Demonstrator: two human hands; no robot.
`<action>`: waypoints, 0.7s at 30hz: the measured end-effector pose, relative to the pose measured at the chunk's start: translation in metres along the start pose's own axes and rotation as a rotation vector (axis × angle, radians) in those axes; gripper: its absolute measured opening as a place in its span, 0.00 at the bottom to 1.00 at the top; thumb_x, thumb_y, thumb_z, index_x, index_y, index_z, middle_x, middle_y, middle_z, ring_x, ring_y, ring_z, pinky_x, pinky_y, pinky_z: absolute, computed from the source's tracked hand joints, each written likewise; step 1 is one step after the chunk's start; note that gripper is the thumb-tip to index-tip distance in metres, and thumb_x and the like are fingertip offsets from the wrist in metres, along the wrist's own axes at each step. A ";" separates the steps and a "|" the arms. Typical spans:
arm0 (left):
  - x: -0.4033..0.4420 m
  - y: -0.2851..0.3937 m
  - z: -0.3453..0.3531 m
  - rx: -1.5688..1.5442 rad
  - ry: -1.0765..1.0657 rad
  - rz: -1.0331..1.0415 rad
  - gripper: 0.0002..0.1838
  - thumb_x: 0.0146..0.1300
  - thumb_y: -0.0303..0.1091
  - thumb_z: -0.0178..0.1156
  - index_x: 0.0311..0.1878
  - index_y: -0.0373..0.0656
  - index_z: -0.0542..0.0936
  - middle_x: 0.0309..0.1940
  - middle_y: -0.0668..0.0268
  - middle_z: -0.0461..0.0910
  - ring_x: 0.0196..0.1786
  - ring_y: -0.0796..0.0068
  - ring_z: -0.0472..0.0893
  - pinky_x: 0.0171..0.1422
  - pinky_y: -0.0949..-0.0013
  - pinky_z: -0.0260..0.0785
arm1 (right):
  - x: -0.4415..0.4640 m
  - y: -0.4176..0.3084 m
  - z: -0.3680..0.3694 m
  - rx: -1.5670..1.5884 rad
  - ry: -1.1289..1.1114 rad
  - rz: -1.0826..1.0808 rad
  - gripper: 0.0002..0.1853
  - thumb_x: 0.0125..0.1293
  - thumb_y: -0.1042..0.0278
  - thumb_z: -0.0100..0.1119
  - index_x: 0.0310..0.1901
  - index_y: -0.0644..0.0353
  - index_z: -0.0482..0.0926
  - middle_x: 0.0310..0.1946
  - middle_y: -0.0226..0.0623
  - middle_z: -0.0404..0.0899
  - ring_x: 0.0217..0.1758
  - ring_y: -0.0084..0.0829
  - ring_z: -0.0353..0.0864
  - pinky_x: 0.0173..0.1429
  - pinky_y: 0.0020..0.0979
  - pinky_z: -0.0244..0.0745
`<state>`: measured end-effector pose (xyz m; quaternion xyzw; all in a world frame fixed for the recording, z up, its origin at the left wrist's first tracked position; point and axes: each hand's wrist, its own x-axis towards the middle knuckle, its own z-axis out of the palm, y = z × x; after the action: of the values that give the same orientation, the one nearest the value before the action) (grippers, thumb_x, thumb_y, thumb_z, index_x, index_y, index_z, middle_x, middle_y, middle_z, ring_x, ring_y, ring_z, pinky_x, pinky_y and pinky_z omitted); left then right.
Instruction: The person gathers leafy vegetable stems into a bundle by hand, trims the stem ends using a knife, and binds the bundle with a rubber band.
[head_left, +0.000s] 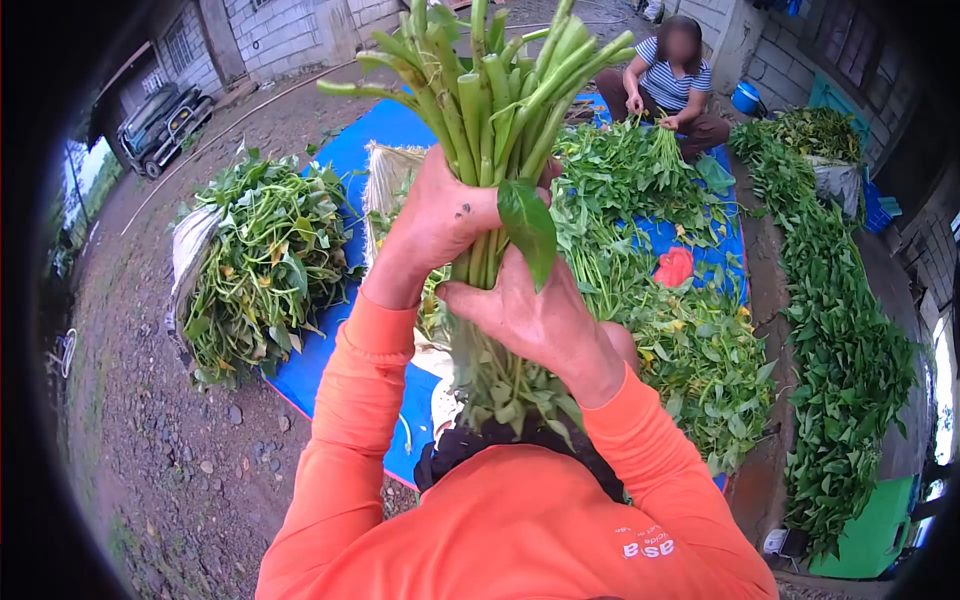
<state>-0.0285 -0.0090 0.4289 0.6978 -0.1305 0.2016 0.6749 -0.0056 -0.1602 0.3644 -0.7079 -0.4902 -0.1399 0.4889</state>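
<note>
Upright in front of my chest is a thick bunch of leafy greens (485, 110), its cut stem ends on top and its leaves hanging below. My left hand (440, 210) wraps round the stems in their upper part. Just beneath it, my right hand (535, 310) also closes round the bunch, thumb across the front. One broad leaf hangs down over the stems between both hands. Some fingers are hidden behind the bunch. Cut greens (700, 370) lie spread on the blue tarp (325, 360) around me.
At left stands a sack (195, 245) heaped with greens. Along the right side runs a long row of bundled greens (840, 340), near a green board (865, 535). A person (685, 85) sits at the far tarp edge, handling stems. A red plastic bag (674, 267) lies on the tarp.
</note>
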 end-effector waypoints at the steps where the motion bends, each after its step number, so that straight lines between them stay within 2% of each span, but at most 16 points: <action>1: 0.003 0.016 -0.008 0.096 -0.128 -0.053 0.30 0.53 0.31 0.78 0.61 0.36 0.82 0.47 0.65 0.86 0.47 0.77 0.81 0.56 0.68 0.78 | -0.005 -0.017 -0.008 -0.006 -0.012 0.009 0.47 0.62 0.57 0.80 0.75 0.71 0.64 0.69 0.68 0.72 0.68 0.67 0.77 0.74 0.54 0.73; 2: 0.001 0.017 -0.008 0.181 -0.213 -0.100 0.34 0.52 0.31 0.78 0.64 0.35 0.80 0.50 0.64 0.87 0.51 0.75 0.83 0.60 0.66 0.77 | -0.015 -0.013 -0.011 -0.138 0.068 -0.097 0.46 0.64 0.53 0.79 0.74 0.72 0.66 0.68 0.67 0.74 0.68 0.66 0.77 0.74 0.54 0.72; 4: -0.015 -0.001 -0.002 0.320 -0.411 -0.238 0.42 0.49 0.30 0.78 0.71 0.33 0.77 0.57 0.60 0.89 0.57 0.72 0.85 0.68 0.64 0.77 | -0.057 -0.013 -0.041 -0.033 -0.261 0.142 0.44 0.66 0.51 0.77 0.74 0.70 0.67 0.66 0.66 0.76 0.69 0.65 0.77 0.73 0.53 0.72; 5: -0.033 -0.035 0.002 0.208 -0.566 -0.468 0.45 0.48 0.29 0.76 0.74 0.34 0.75 0.58 0.61 0.87 0.56 0.72 0.85 0.67 0.66 0.76 | -0.087 -0.011 -0.058 0.039 -0.432 0.280 0.43 0.68 0.50 0.76 0.74 0.70 0.68 0.65 0.65 0.77 0.70 0.64 0.77 0.73 0.52 0.72; 6: -0.060 -0.084 0.020 0.215 -0.594 -0.383 0.45 0.49 0.28 0.75 0.75 0.34 0.75 0.57 0.61 0.87 0.54 0.72 0.85 0.65 0.66 0.77 | -0.130 0.008 -0.056 0.114 -0.383 0.250 0.40 0.70 0.48 0.73 0.73 0.68 0.71 0.64 0.61 0.80 0.68 0.62 0.79 0.70 0.50 0.74; 7: -0.089 -0.120 0.044 0.217 -0.623 -0.293 0.44 0.49 0.27 0.73 0.75 0.35 0.75 0.55 0.61 0.88 0.53 0.72 0.85 0.62 0.66 0.78 | -0.161 0.017 -0.066 0.262 -0.451 0.347 0.36 0.70 0.46 0.74 0.69 0.67 0.78 0.59 0.59 0.85 0.62 0.61 0.84 0.65 0.50 0.77; 8: -0.115 -0.134 0.070 0.019 -0.696 -0.647 0.41 0.49 0.26 0.71 0.72 0.35 0.77 0.49 0.63 0.88 0.49 0.75 0.84 0.56 0.67 0.79 | -0.187 0.022 -0.081 0.147 -0.616 0.527 0.34 0.69 0.47 0.74 0.65 0.67 0.81 0.55 0.58 0.87 0.57 0.59 0.86 0.60 0.49 0.79; 9: -0.131 -0.155 0.087 -0.014 -0.747 -0.748 0.37 0.49 0.26 0.71 0.68 0.34 0.79 0.46 0.63 0.88 0.46 0.75 0.84 0.54 0.67 0.79 | -0.212 0.022 -0.096 0.045 -0.792 0.712 0.32 0.68 0.47 0.74 0.62 0.68 0.84 0.51 0.57 0.89 0.53 0.56 0.88 0.55 0.48 0.81; 11: -0.151 -0.196 0.122 -0.072 -0.834 -0.898 0.30 0.49 0.27 0.72 0.60 0.34 0.83 0.40 0.65 0.88 0.41 0.76 0.83 0.49 0.67 0.79 | -0.256 0.024 -0.118 0.001 -0.728 1.011 0.30 0.67 0.48 0.74 0.59 0.67 0.86 0.43 0.55 0.90 0.46 0.47 0.91 0.45 0.44 0.83; 12: -0.156 -0.199 0.134 -0.095 -0.836 -0.789 0.19 0.51 0.28 0.73 0.48 0.34 0.86 0.33 0.66 0.86 0.35 0.76 0.82 0.45 0.67 0.78 | -0.257 0.015 -0.128 -0.132 -0.660 1.128 0.28 0.64 0.56 0.78 0.60 0.66 0.87 0.46 0.52 0.90 0.42 0.41 0.91 0.39 0.39 0.81; 14: -0.155 -0.189 0.146 -0.114 -0.793 -0.791 0.16 0.51 0.28 0.73 0.44 0.34 0.86 0.32 0.66 0.85 0.35 0.75 0.82 0.44 0.67 0.77 | -0.271 0.005 -0.115 -0.087 -0.266 0.901 0.21 0.64 0.62 0.76 0.55 0.65 0.88 0.46 0.50 0.88 0.43 0.49 0.88 0.44 0.45 0.81; 15: -0.154 -0.185 0.148 -0.109 -0.772 -0.794 0.15 0.51 0.27 0.73 0.43 0.35 0.86 0.31 0.66 0.85 0.35 0.75 0.82 0.44 0.67 0.77 | -0.274 0.007 -0.107 -0.069 -0.240 0.819 0.20 0.65 0.66 0.75 0.57 0.64 0.87 0.46 0.47 0.88 0.44 0.49 0.88 0.45 0.45 0.82; 17: -0.158 -0.209 0.136 -0.116 -1.012 -0.667 0.17 0.58 0.30 0.77 0.49 0.35 0.85 0.36 0.66 0.86 0.40 0.77 0.82 0.47 0.68 0.77 | -0.280 0.010 -0.093 -0.037 -0.194 0.653 0.21 0.66 0.74 0.73 0.60 0.62 0.86 0.45 0.43 0.86 0.44 0.48 0.87 0.46 0.44 0.84; 19: -0.174 -0.232 0.126 -0.319 -0.979 -0.701 0.18 0.63 0.32 0.78 0.51 0.35 0.85 0.39 0.67 0.86 0.42 0.78 0.82 0.49 0.68 0.78 | -0.296 0.036 -0.076 -0.134 -0.158 0.357 0.24 0.66 0.77 0.74 0.64 0.62 0.84 0.42 0.43 0.86 0.41 0.45 0.88 0.43 0.40 0.84; 20: -0.170 -0.236 0.123 -0.291 -1.090 -0.651 0.21 0.65 0.36 0.80 0.56 0.36 0.84 0.42 0.69 0.86 0.43 0.78 0.83 0.51 0.67 0.79 | -0.289 0.037 -0.077 -0.133 -0.153 0.403 0.22 0.66 0.77 0.74 0.61 0.62 0.86 0.41 0.43 0.86 0.41 0.45 0.88 0.43 0.41 0.84; 21: -0.173 -0.238 0.121 -0.224 -1.067 -0.695 0.23 0.64 0.36 0.80 0.57 0.36 0.84 0.44 0.68 0.86 0.44 0.78 0.83 0.52 0.66 0.79 | -0.283 0.034 -0.078 -0.128 -0.154 0.457 0.19 0.66 0.77 0.74 0.59 0.62 0.87 0.41 0.43 0.86 0.41 0.45 0.88 0.44 0.42 0.84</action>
<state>-0.0606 -0.1317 0.1377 0.6291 -0.2349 -0.4178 0.6120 -0.0915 -0.3841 0.1916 -0.8384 -0.3434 -0.0023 0.4233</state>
